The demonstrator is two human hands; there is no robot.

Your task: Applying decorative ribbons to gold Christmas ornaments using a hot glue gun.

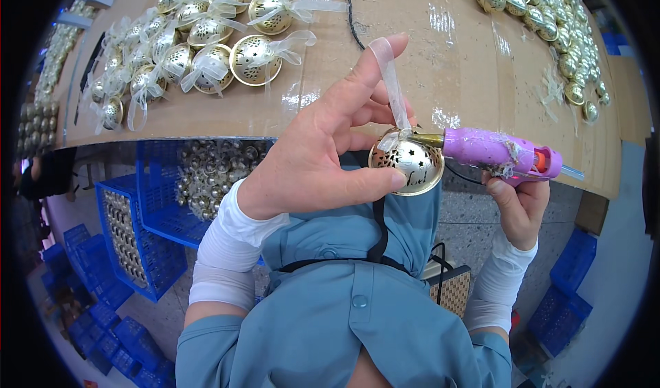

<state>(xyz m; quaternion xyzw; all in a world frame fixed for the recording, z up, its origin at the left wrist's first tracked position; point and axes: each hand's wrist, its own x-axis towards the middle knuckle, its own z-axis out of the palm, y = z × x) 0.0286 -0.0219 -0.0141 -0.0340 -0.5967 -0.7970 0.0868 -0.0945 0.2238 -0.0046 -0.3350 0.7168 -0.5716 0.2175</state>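
Note:
My left hand (323, 140) grips a round gold ornament (410, 164) with star cut-outs and a raised rim, over the table's front edge. A sheer white ribbon (389, 79) rises from its top and loops over my raised left index finger. In my right hand (519, 206) is a purple hot glue gun (489, 153), its body crusted with dried glue and a clear glue stick (572, 173) poking out of the back. The brass nozzle (427, 140) points left, at the ribbon's base on top of the ornament. Whether it touches cannot be made out.
Gold ornaments with ribbon bows (210, 67) crowd the table's left; another heap of gold ornaments (550, 27) lines its right. Cardboard (440, 58) with glossy tape covers the tabletop. A black cable (352, 13) crosses it. Below left are blue crates (155, 250) holding many metallic pieces.

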